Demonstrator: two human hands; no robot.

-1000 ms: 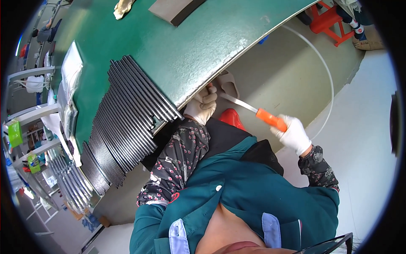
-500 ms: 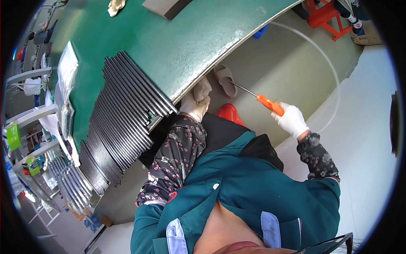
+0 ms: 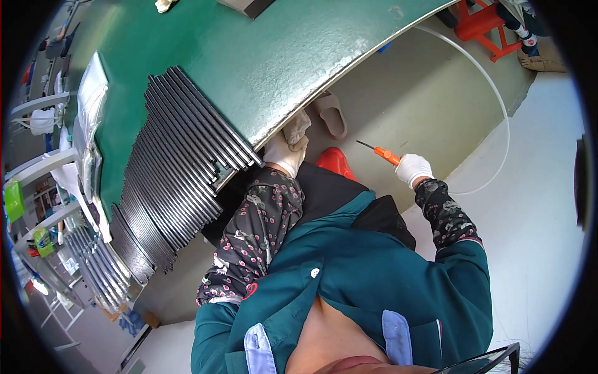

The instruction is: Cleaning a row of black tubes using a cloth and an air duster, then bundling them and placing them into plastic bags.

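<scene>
My right hand (image 3: pixel 413 169), in a white glove, is closed round the orange handle of a screwdriver (image 3: pixel 387 155). Its thin metal shaft points left over the floor and touches nothing. My left hand (image 3: pixel 285 156), gloved too, is closed on a crumpled off-white cloth (image 3: pixel 297 126) just beside the near edge of the green table (image 3: pixel 299 56). The ends of a stack of long black rods (image 3: pixel 180 149) lie close to the left hand. These rods rest side by side on the table, stepped in length, some ends jutting past its edge.
A beige slipper (image 3: pixel 331 115) and a red shoe (image 3: pixel 335 163) are on the floor below the table edge. A pale hose (image 3: pixel 503 106) arcs at the right. Clear plastic bags (image 3: pixel 91 112) lie at the table's left, a grey block (image 3: pixel 246 5) at its far side, a red stool (image 3: pixel 486 28) far right.
My right hand has drawn the screwdriver back and a little to the left, and its tip has left the area over the slipper. My left hand keeps its place on the cloth.
</scene>
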